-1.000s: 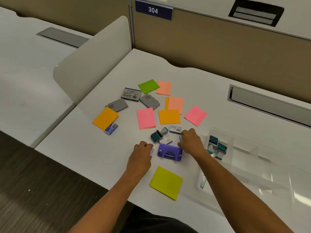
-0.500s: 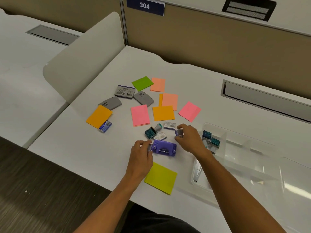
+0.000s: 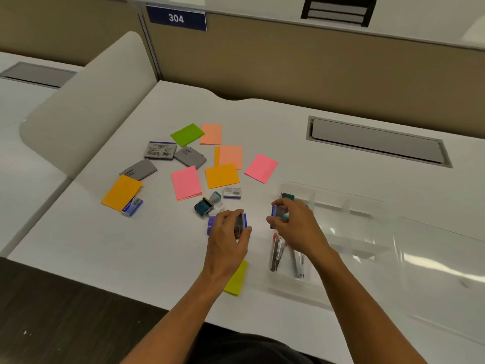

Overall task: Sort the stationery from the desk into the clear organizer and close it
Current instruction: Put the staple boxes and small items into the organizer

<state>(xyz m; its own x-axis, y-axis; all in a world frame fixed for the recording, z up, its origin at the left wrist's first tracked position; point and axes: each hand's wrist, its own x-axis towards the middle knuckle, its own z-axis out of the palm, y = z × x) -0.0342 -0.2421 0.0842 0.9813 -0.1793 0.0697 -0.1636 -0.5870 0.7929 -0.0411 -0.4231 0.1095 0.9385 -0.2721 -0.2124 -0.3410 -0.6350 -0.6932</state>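
Near the desk's front edge, my left hand (image 3: 231, 232) is gripping the purple hole punch (image 3: 242, 222) while my right hand (image 3: 294, 222) is pinching a small purple box (image 3: 277, 212) beside the clear organizer (image 3: 367, 232). Carrying both together, I am risking a slip, scattering either among the sticky notes (image 3: 221, 176).

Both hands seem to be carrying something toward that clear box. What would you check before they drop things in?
1. Left hand grips the purple hole punch: ok.
2. Right hand pinches a small purple box: ok.
3. Clear organizer lid is open: ok.
4. Free compartment for the punch: cannot tell, the plastic glares.
5. Staplers already lie in the near compartment: ok.
6. Desk sorted: not ok, sticky notes such as the pink pad remain.
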